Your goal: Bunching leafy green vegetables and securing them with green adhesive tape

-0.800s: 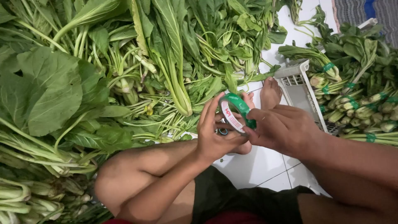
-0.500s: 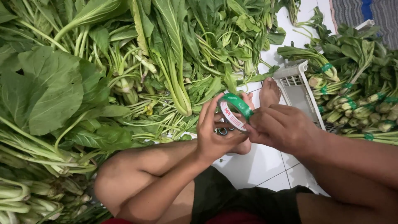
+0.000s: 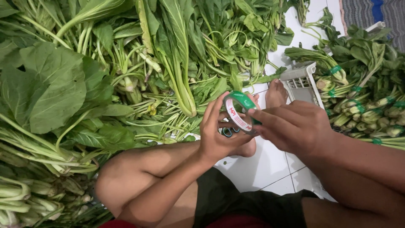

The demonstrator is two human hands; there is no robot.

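Left hand, fingers half curled, grips a roll of green tape held above the white tiled floor. Right hand closes on the roll's far side, fingertips on its edge. Loose leafy greens lie left; tied bundles fill a white crate right.

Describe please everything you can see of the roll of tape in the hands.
The roll of tape is a narrow ring of green tape on a white core with red print inside. It stands tilted on edge, its open side turned toward the left hand, above the white tiled floor. The left hand's fingers grip its left rim; the right hand pinches its right side. How much tape remains is unclear. Scissor handles show just below it.
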